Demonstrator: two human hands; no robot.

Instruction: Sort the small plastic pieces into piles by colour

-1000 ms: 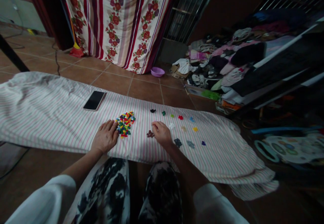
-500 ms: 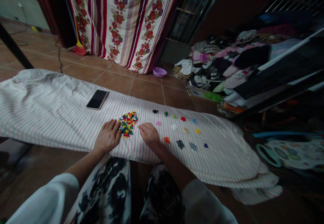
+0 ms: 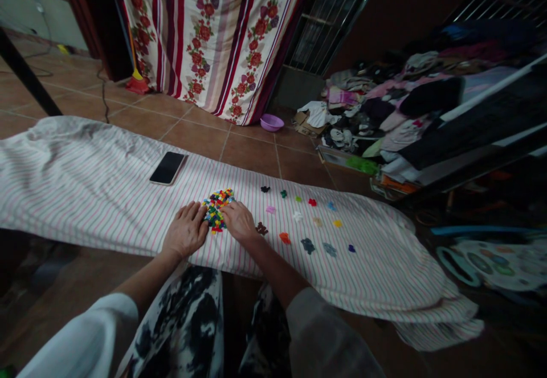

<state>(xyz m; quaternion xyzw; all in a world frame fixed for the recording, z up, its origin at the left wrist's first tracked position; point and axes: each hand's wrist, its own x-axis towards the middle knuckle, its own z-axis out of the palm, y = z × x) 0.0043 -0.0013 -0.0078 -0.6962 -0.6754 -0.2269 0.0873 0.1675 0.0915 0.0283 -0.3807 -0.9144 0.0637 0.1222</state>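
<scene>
A heap of small multicoloured plastic pieces [image 3: 216,216] lies on the striped cloth between my hands. My left hand [image 3: 187,231] rests flat along the heap's left side, fingers stretched out. Over the right edge of the heap, my right hand [image 3: 240,220] has its fingers drawn together and bent down onto the pieces; whatever is between the fingertips is hidden. Small single-colour groups sit to the right, among them brown pieces [image 3: 261,228] close to my right wrist, orange pieces [image 3: 284,238], dark grey pieces [image 3: 307,246], white pieces [image 3: 297,216] and black pieces [image 3: 265,189].
The striped cloth [image 3: 106,195] covers a long, low surface before my knees. A phone [image 3: 168,168] lies left of the heap. Beyond, a purple basin [image 3: 272,122] stands on the tiled floor by a flowered curtain [image 3: 222,41]. Piled clothes [image 3: 384,104] fill the back right.
My right hand has moved left from beside the heap onto its right edge, uncovering the brown pieces. My left hand stays beside the heap. The view has shifted slightly.
</scene>
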